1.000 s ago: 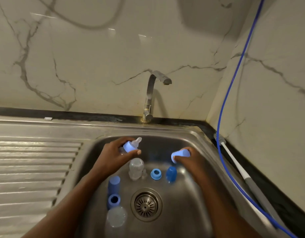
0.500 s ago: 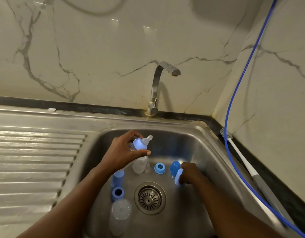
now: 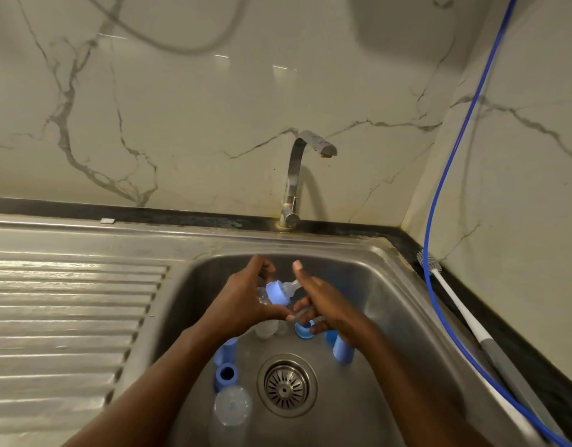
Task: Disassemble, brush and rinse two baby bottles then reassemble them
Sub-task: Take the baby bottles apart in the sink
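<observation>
Item: baby bottle (image 3: 274, 293), long axis level, gripped by my left hand (image 3: 242, 301); teat points right at my right hand (image 3: 326, 304), fingers spread, empty.

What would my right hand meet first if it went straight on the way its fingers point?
Most likely the teat and blue collar of the bottle your left hand grips. The right hand points leftward at it, close by, though depth is unclear.
</observation>
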### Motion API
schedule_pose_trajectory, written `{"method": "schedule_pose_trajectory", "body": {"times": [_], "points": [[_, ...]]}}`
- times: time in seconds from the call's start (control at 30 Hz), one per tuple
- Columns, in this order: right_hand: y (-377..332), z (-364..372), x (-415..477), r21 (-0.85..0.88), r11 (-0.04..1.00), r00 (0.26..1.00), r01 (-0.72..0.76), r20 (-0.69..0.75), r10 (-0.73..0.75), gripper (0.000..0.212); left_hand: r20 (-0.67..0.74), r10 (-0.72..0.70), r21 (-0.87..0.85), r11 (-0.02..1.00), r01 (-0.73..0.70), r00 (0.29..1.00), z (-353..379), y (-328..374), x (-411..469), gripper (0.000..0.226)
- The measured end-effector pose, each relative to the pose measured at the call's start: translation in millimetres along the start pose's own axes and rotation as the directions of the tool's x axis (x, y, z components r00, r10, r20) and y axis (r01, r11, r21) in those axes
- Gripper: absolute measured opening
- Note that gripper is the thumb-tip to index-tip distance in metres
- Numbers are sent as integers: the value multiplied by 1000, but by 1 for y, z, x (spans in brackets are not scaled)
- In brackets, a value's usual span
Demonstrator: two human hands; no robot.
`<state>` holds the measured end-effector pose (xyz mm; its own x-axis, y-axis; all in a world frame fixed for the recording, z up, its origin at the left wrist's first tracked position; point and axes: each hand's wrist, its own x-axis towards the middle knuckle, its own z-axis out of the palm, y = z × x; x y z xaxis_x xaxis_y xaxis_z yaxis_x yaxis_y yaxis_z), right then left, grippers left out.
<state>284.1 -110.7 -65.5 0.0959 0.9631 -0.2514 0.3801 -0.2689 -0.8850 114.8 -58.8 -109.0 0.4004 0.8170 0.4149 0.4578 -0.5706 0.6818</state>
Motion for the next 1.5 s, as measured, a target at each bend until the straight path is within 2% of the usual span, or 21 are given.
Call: {"method": "schedule_pose_trajectory", "body": {"times": [0.1,0.2,0.3,0.43,0.5,0.6,0.77,0.83,0.9,0.93,0.97,1.07,1.17,1.23,1.27,1.3,1.33,1.4,1.47,1.5], "points": [[3,13,1,-89,993,996,80,51,-76,52,35,53,-12,999,-53,998,4,1,-1,68],[4,17,6,-240,950,974,198,-63,-219,46,35,61,-34,998,-60,998,5,2,-1,71],[4,16,8,-163,959,952,233,-164,-260,37,69,41,6,999,-42,997,4,0,-1,69],[6,21,5,-105,968,953,227,-179,-243,37,108,-8,96,995,-3,994,8,-1,-2,55],[5,26,6,-143,967,943,209,-233,-238,40,125,16,41,999,-21,992,8,3,-2,50],[0,25,5,-170,945,903,278,-291,-317,36,135,7,-129,992,11,991,1,10,-2,60],[-3,14,2,-172,897,884,408,-170,-435,35,299,-49,-218,969,118,953,-14,17,-1,67],[-5,7,-2,-118,876,878,467,-60,-476,28,417,-164,-329,889,317,894,-23,24,-3,69],[-8,-4,-9,37,886,873,462,156,-461,10,616,-233,-430,700,569,752,-35,28,-6,68],[-7,-9,-11,101,902,864,419,263,-430,9,712,-205,-435,621,651,672,-41,30,-7,66],[-4,-13,-11,135,915,851,381,336,-404,18,782,-159,-424,575,700,603,-45,30,-9,64],[1,-25,-8,183,916,828,356,393,-400,40,878,-60,-395,470,789,475,-46,28,-9,68],[4,-46,-8,482,835,844,266,302,-443,55,914,61,-387,425,818,401,-55,23,-7,62],[14,-61,-5,649,723,897,237,139,-419,76,906,44,-393,461,796,422,-59,23,-9,61],[18,-62,-4,655,714,920,248,73,-386,78,887,-21,-396,478,784,461,-57,25,-10,61],[19,-59,-3,601,754,931,266,41,-362,69,846,-119,-406,489,772,520,-51,26,-11,59],[20,-51,1,502,815,940,289,13,-341,54,782,-220,-424,497,757,583,-43,29,-12,52],[18,-33,6,270,896,935,352,-59,-349,33,669,-322,-481,500,720,670,-30,28,-10,41],[16,-19,11,53,901,896,430,-149,-418,25,584,-359,-512,533,673,728,-24,26,-8,32],[14,-14,12,-73,887,865,456,-200,-461,22,507,-382,-498,602,625,772,-24,23,-8,25]]}}
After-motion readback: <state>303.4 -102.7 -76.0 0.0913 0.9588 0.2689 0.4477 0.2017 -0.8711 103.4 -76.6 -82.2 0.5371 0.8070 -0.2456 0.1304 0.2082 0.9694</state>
